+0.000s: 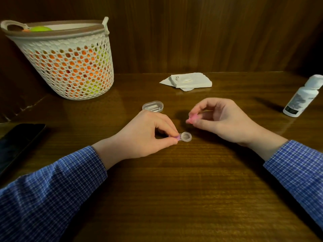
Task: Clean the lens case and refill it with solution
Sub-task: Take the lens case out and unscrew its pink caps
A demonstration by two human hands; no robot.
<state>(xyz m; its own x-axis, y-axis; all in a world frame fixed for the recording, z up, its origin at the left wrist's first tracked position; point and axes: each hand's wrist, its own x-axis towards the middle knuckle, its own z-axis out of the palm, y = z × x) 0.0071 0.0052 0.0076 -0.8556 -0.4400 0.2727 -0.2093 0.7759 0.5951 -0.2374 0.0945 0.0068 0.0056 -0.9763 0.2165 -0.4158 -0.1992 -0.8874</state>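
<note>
Dark wooden desk (174, 180): our left hand (148, 135) pinches the clear plastic lens case (185, 137); our right hand (220, 117) pinches its small pink cap (192, 118).

You had the lens case (184, 137) on the counter (174, 189) at the centre, your left hand (148, 133) on its left end and your right hand (220, 117) just right of it, holding a cap (192, 118) above the counter. A small box (153, 106) sat just beyond. Tissues (189, 80) lay farther back, a basket (68, 62) far left, a phone (19, 142) near left, a bottle (304, 96) far right.
</note>
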